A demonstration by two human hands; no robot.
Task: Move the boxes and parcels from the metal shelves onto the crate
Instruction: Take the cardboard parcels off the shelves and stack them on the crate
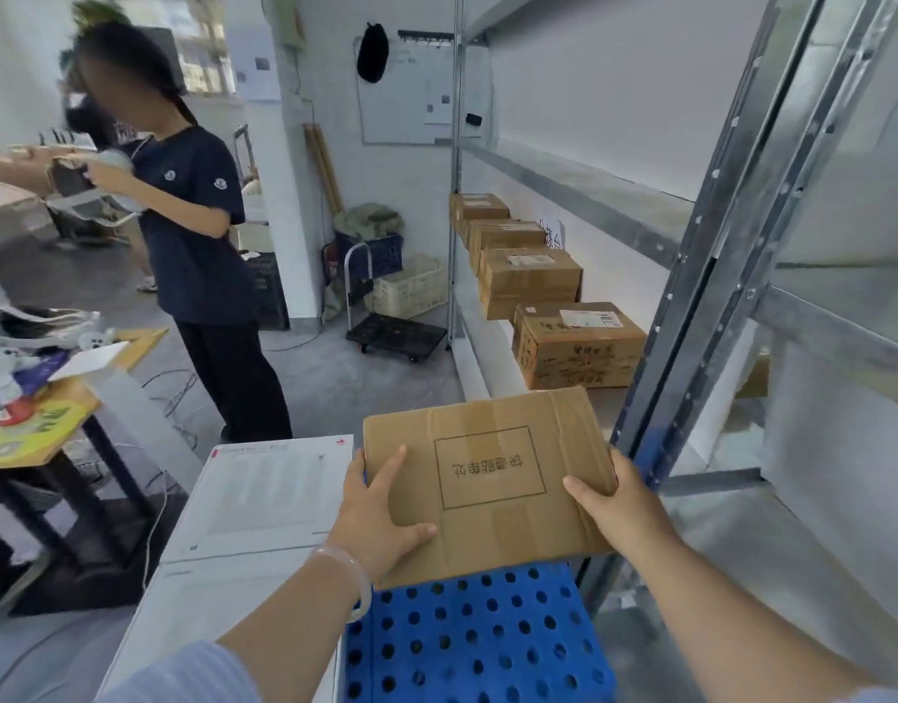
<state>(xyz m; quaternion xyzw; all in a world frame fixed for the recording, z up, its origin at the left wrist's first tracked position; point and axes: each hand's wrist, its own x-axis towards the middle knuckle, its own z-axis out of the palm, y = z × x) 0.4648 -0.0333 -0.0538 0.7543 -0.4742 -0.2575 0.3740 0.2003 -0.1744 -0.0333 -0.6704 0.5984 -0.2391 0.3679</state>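
Here we are in a workroom with a grey concrete floor (325, 383) and white walls, and the tall metal shelves (715, 235) fill the whole right side, silver posts rising out of view, while a row of brown boxes (530, 279) sits along the low white shelf, each with a label on top. Over on the left a person in a dark T-shirt (193, 220) stands side-on, holding something pale, beside a cluttered table (36, 438). At the far wall there's a whiteboard (406, 88), and below it a black trolley (396, 334) and a pale basket (411, 289). Right below us is the blue crate (477, 646), its top dotted with round holes, and a flat white parcel (264, 499) lies just beside it on the left. And the one to watch: a flat cardboard box (487, 479) over the crate's far end, slightly tilted, creased, taped down the middle, with a printed rectangle and characters facing up; whether it touches the crate, I can't tell. The left hand (381, 515) grips its left edge, thumb on top, a pale bracelet (358, 575) at the wrist. The right hand (614, 504) grips the right edge
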